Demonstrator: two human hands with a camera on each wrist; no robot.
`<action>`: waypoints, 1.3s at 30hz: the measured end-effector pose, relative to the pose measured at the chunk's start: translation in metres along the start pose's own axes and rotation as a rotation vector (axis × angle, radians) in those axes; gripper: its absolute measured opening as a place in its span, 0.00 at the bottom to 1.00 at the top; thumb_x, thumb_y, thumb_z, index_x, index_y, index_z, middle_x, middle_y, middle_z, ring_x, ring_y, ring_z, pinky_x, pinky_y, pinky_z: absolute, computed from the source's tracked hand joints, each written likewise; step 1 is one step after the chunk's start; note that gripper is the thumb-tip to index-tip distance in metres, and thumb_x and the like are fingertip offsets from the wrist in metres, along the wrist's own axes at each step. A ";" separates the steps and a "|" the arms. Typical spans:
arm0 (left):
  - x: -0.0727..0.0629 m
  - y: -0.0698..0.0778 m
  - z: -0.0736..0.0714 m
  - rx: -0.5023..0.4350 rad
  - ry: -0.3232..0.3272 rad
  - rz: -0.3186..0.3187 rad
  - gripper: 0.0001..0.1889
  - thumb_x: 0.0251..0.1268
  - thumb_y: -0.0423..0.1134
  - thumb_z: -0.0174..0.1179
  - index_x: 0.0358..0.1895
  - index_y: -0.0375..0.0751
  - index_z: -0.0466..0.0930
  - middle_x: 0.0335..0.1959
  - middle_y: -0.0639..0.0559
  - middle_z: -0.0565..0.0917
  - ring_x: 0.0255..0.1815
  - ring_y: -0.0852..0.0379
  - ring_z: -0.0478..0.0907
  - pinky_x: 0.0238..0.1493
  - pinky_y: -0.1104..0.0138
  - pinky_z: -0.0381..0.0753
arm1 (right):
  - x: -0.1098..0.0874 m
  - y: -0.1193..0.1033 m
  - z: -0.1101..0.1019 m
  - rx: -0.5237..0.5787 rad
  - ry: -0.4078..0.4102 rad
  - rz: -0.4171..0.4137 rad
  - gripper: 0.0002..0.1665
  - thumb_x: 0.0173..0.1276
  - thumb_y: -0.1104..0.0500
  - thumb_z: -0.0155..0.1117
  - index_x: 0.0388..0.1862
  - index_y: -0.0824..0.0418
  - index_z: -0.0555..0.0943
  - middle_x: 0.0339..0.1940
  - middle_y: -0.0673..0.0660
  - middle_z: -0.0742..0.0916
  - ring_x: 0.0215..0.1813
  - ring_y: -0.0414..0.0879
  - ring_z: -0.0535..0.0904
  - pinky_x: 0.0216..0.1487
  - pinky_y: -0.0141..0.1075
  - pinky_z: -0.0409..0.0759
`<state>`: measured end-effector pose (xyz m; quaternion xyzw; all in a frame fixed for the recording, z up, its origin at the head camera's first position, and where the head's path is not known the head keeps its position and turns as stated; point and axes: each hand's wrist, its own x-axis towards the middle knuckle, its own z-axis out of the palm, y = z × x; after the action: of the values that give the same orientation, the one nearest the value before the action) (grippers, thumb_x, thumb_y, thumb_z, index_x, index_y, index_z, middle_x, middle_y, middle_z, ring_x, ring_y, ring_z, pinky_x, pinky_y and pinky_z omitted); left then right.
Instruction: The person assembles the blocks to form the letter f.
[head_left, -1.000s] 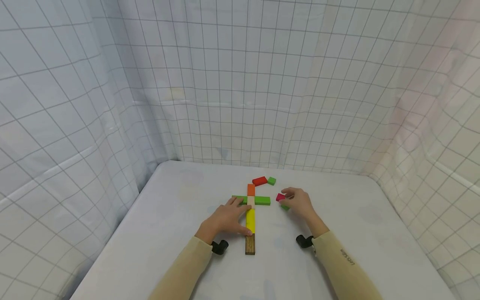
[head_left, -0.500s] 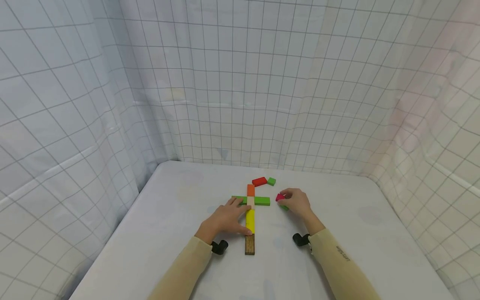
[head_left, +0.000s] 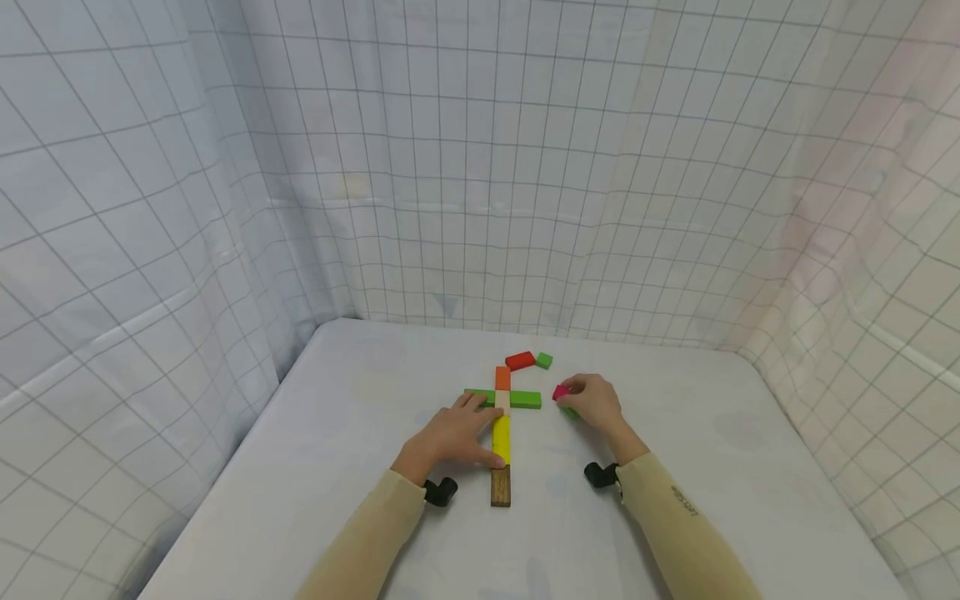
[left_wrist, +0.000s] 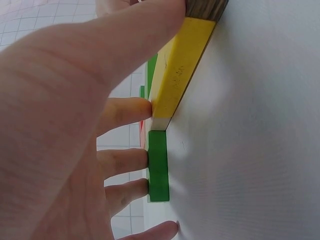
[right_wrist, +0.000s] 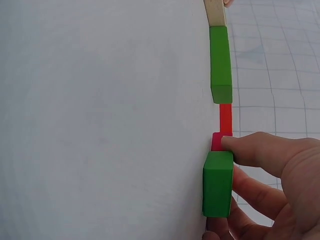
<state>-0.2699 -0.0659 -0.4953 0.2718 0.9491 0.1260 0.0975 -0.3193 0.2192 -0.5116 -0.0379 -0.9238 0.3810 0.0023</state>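
Note:
My left hand lies with spread fingers over a line of flat wooden blocks. Its thumb touches where the yellow block meets the brown block. In the left wrist view, other fingertips rest on the yellow block and on the left green block. A cream block sits at the crossing, with an orange block beyond and another green block to its right. My right hand pinches a small pink block between thumb and index finger. A loose green block stands beside it, partly hidden by the hand.
Behind the cross of blocks lie a red block and a small green block. Everything sits on a white-covered table. Gridded white curtains enclose its back and sides.
The right index finger has come down onto the pink block, and the right forearm has shifted slightly left. The left hand and the cross of blocks have stayed put.

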 end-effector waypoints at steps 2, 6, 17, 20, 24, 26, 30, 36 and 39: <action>0.000 0.000 0.000 -0.002 0.000 -0.001 0.50 0.50 0.73 0.67 0.76 0.55 0.66 0.79 0.45 0.58 0.79 0.42 0.51 0.66 0.39 0.65 | 0.000 0.000 0.000 -0.004 0.000 -0.002 0.20 0.62 0.54 0.75 0.52 0.58 0.87 0.45 0.55 0.86 0.46 0.51 0.78 0.47 0.45 0.79; 0.001 0.000 0.001 0.005 -0.001 -0.004 0.49 0.50 0.73 0.67 0.76 0.55 0.66 0.79 0.46 0.58 0.79 0.42 0.51 0.66 0.40 0.65 | 0.001 0.002 0.000 -0.011 0.000 -0.019 0.20 0.61 0.54 0.76 0.51 0.59 0.87 0.43 0.55 0.86 0.45 0.50 0.78 0.46 0.45 0.79; 0.000 0.002 -0.002 0.000 -0.002 -0.004 0.49 0.51 0.71 0.68 0.76 0.54 0.67 0.79 0.45 0.59 0.78 0.42 0.52 0.66 0.40 0.66 | 0.004 0.004 -0.001 -0.007 0.013 -0.051 0.19 0.59 0.55 0.76 0.48 0.60 0.88 0.43 0.54 0.88 0.46 0.51 0.79 0.47 0.46 0.79; 0.000 0.003 -0.003 0.002 -0.001 0.000 0.49 0.51 0.71 0.68 0.75 0.54 0.67 0.78 0.45 0.59 0.78 0.42 0.52 0.65 0.40 0.67 | 0.003 0.004 -0.001 -0.002 0.015 -0.058 0.18 0.60 0.55 0.76 0.48 0.60 0.88 0.43 0.54 0.88 0.46 0.51 0.79 0.47 0.46 0.79; -0.002 0.004 -0.004 -0.004 -0.006 0.002 0.49 0.51 0.71 0.68 0.75 0.53 0.67 0.78 0.45 0.59 0.78 0.42 0.52 0.66 0.40 0.66 | 0.002 0.004 -0.002 -0.011 0.012 -0.065 0.18 0.60 0.55 0.75 0.48 0.61 0.87 0.43 0.55 0.88 0.46 0.50 0.79 0.46 0.46 0.79; -0.002 0.004 -0.005 -0.007 -0.009 0.003 0.49 0.51 0.71 0.68 0.76 0.53 0.67 0.79 0.45 0.58 0.78 0.42 0.52 0.66 0.40 0.66 | 0.002 0.004 -0.003 -0.014 0.009 -0.065 0.18 0.60 0.56 0.75 0.48 0.61 0.87 0.43 0.55 0.88 0.46 0.51 0.79 0.46 0.46 0.79; -0.002 0.004 -0.005 -0.010 -0.010 0.004 0.48 0.52 0.70 0.68 0.76 0.53 0.67 0.79 0.45 0.58 0.79 0.42 0.51 0.67 0.40 0.65 | 0.003 0.003 -0.007 -0.016 0.006 -0.058 0.18 0.61 0.56 0.75 0.48 0.62 0.87 0.43 0.56 0.88 0.47 0.51 0.79 0.48 0.46 0.79; -0.001 0.005 -0.006 -0.018 -0.008 0.006 0.49 0.52 0.70 0.68 0.76 0.52 0.67 0.79 0.44 0.58 0.79 0.42 0.51 0.66 0.40 0.66 | 0.009 0.002 -0.011 -0.034 0.004 -0.052 0.18 0.61 0.56 0.75 0.49 0.63 0.87 0.43 0.56 0.88 0.45 0.50 0.79 0.48 0.45 0.79; -0.002 0.005 -0.006 -0.023 -0.006 0.006 0.49 0.51 0.70 0.68 0.75 0.52 0.67 0.79 0.44 0.58 0.79 0.42 0.51 0.66 0.40 0.66 | 0.009 0.003 -0.012 -0.042 0.001 -0.054 0.19 0.61 0.56 0.75 0.49 0.63 0.87 0.42 0.56 0.88 0.45 0.50 0.80 0.48 0.45 0.79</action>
<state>-0.2675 -0.0633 -0.4882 0.2741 0.9464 0.1364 0.1032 -0.3279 0.2307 -0.5050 -0.0131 -0.9324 0.3611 0.0122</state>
